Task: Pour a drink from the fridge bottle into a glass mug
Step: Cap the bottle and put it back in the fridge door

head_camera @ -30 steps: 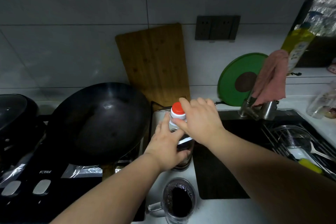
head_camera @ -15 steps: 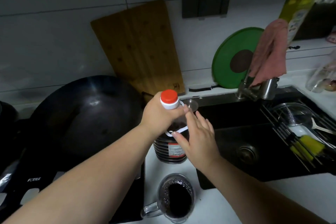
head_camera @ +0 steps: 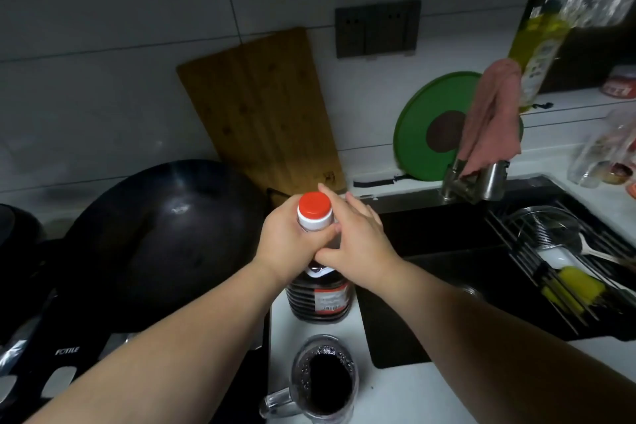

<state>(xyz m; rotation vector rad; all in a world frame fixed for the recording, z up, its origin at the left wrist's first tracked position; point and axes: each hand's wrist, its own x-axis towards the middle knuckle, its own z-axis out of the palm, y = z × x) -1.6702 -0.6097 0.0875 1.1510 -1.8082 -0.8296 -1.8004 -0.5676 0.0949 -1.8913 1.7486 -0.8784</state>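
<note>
Left hand: closed round the neck of the fridge bottle, directly under the red cap; thumb and fingers are wrapped about it.
Right hand: laid against the right side of the same neck, fingers largely straight and pointing away from the person, thumb tucked under the left hand; no firm grasp is shown.
Nearer hand: both are on the neck; the bottle is held by the left hand alone.
Bottle axis: vertical, base set on the bench, cap fitted on top.
Bottle position: between the wok on the left and the sink on the right.
Glass mug: placed on the bench on the person's side of the bottle, just apart from its base, filled nearly to the rim with dark liquid.
Stage, as judged: pouring is taken to be done.
Governing relation: the full mug lies below and between the forearms; any lift is best made straight up.
</note>
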